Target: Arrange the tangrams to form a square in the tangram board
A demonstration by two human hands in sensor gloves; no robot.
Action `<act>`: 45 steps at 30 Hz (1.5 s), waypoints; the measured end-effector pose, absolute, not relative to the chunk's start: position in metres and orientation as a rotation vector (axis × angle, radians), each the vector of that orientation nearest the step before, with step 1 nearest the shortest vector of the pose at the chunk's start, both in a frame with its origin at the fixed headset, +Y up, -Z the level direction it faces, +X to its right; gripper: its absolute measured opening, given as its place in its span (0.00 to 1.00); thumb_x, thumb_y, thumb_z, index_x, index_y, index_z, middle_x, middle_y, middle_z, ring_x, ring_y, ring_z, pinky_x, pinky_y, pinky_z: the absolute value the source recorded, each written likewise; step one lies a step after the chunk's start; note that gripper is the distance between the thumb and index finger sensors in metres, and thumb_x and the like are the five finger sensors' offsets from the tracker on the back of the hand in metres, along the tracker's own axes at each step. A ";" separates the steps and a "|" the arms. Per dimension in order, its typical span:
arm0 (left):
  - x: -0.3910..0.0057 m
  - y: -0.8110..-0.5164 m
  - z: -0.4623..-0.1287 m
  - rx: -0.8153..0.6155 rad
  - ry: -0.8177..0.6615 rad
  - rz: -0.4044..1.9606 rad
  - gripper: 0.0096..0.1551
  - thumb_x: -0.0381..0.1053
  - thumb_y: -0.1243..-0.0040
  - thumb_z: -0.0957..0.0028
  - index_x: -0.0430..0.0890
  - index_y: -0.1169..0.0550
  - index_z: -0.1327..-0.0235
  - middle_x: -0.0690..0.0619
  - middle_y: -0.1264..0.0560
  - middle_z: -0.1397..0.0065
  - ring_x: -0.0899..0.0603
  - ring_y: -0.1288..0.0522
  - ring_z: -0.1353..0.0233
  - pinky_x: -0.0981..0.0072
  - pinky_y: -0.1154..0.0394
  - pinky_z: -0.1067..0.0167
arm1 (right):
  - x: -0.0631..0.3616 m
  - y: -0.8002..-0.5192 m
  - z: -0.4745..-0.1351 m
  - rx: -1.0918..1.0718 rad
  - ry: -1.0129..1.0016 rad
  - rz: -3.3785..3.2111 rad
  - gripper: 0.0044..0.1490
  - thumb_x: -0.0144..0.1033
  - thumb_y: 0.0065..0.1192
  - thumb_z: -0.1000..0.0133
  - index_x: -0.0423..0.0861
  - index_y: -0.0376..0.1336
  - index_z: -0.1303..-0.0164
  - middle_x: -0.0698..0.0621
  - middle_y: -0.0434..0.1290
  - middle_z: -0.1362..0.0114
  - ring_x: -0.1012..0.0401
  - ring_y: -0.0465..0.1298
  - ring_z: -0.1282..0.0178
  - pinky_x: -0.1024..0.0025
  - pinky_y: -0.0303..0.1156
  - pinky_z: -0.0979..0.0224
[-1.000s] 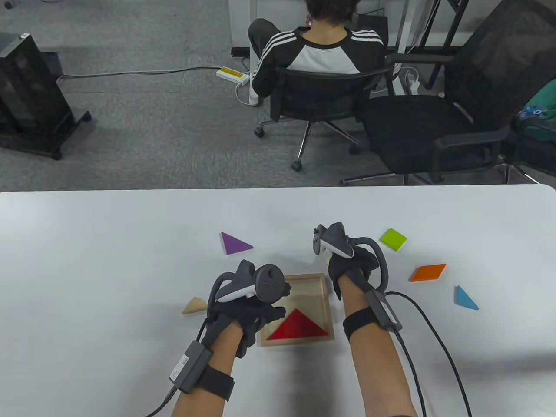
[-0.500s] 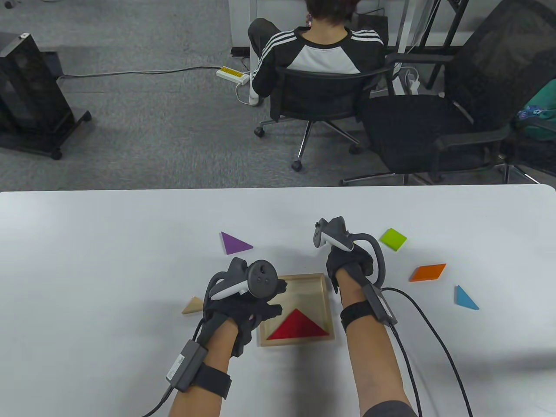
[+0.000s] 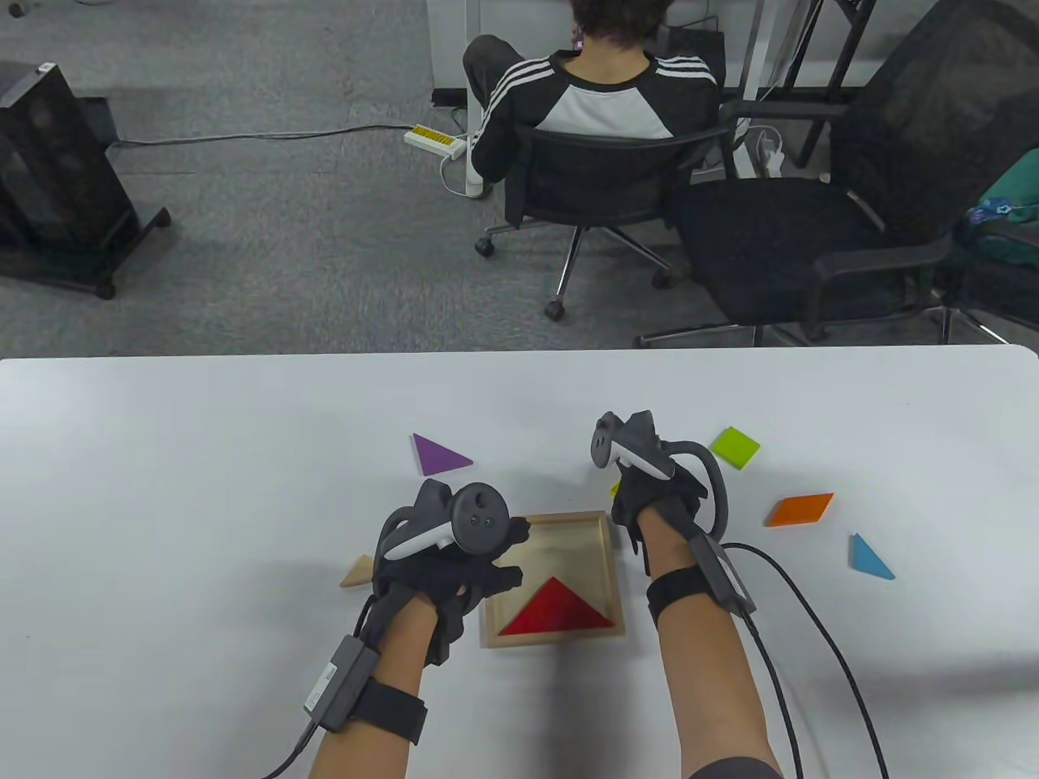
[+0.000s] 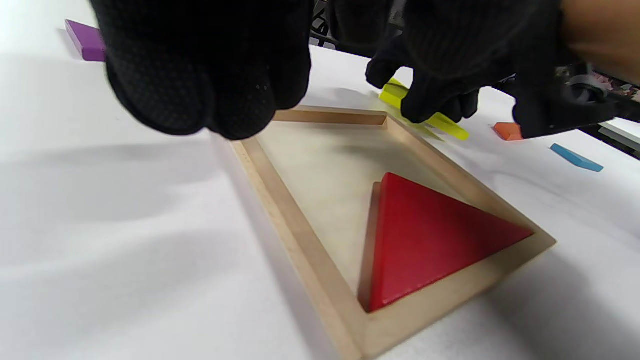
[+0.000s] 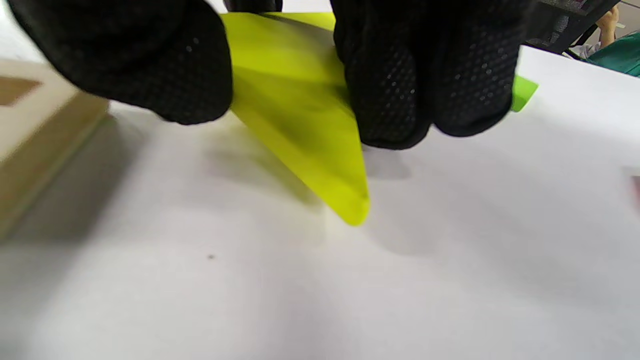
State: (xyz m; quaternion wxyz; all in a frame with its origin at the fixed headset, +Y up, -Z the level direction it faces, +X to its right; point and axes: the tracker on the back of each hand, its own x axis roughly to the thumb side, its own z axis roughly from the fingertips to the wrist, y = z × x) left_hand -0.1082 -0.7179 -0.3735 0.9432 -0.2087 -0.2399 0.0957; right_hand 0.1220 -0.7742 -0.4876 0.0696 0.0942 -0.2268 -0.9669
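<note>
While our right hand (image 3: 656,497) pinches the yellow triangle (image 5: 300,125) between thumb and fingers (image 5: 430,75), tilted with one corner down at the white table (image 3: 203,454), it sits just past the wooden tangram board's (image 3: 610,560) far right corner. Our left hand (image 3: 450,568) hovers over the board's left edge, fingers loosely curled, holding nothing. The red triangle (image 3: 556,608) lies inside the board at its near side. The purple triangle (image 3: 438,454), green square (image 3: 735,446), orange parallelogram (image 3: 800,509), blue triangle (image 3: 870,557) and wood-coloured triangle (image 3: 359,573) lie loose around.

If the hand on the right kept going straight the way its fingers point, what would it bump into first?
Probably nothing: the right hand, pinching the yellow triangle, points to the table's far edge. The green square sits off to its right.
</note>
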 end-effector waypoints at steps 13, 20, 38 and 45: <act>-0.108 -0.716 -0.370 -0.405 -0.485 0.168 0.43 0.60 0.41 0.45 0.48 0.38 0.16 0.34 0.26 0.24 0.28 0.17 0.36 0.44 0.15 0.45 | 0.106 -0.736 -0.449 0.187 -0.541 -3.022 0.56 0.47 0.75 0.52 0.57 0.46 0.18 0.33 0.65 0.26 0.46 0.81 0.42 0.42 0.78 0.33; -0.111 -0.709 -0.368 -0.396 -0.473 0.151 0.44 0.60 0.41 0.45 0.48 0.38 0.16 0.33 0.26 0.23 0.29 0.17 0.36 0.44 0.16 0.44 | 0.100 -0.718 -0.425 0.171 -0.479 -3.072 0.56 0.47 0.75 0.52 0.57 0.46 0.18 0.33 0.65 0.26 0.45 0.81 0.42 0.42 0.77 0.33; -0.116 -0.709 -0.368 -0.410 -0.451 0.147 0.44 0.60 0.40 0.45 0.49 0.39 0.16 0.33 0.27 0.23 0.30 0.18 0.35 0.44 0.16 0.44 | 0.079 -0.720 -0.379 0.063 -0.538 -3.153 0.56 0.47 0.75 0.51 0.56 0.45 0.18 0.32 0.65 0.26 0.45 0.81 0.41 0.42 0.77 0.33; -0.117 -0.712 -0.369 -0.418 -0.444 0.149 0.44 0.60 0.40 0.45 0.49 0.39 0.16 0.33 0.27 0.23 0.30 0.18 0.35 0.44 0.16 0.44 | 0.071 -0.738 -0.375 0.028 -0.612 -3.131 0.56 0.47 0.75 0.51 0.56 0.45 0.18 0.32 0.65 0.26 0.45 0.81 0.41 0.42 0.77 0.33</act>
